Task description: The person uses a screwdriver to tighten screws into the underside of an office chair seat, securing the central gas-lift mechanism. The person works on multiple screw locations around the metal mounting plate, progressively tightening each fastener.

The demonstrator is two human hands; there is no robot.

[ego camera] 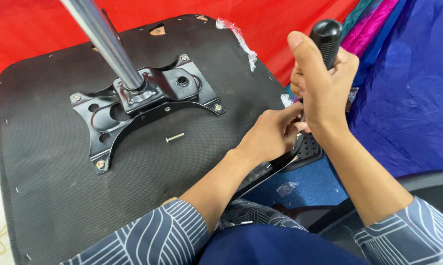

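Right hand (324,83) wrapped around a black screwdriver handle (326,37), upper right of frame; left hand (270,135) pinches the tip at the armrest bracket (307,147) on the seat underside (49,162). Fastening appears underway; next, steady downward turning. Loose screw (174,138) lies at centre

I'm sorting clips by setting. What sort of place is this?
Probably an informal workshop or home floor space for furniture assembly. An upturned black fabric chair seat carries a bolted black metal mounting plate and chrome steel column; bright red and blue cloth sheets lie around it.
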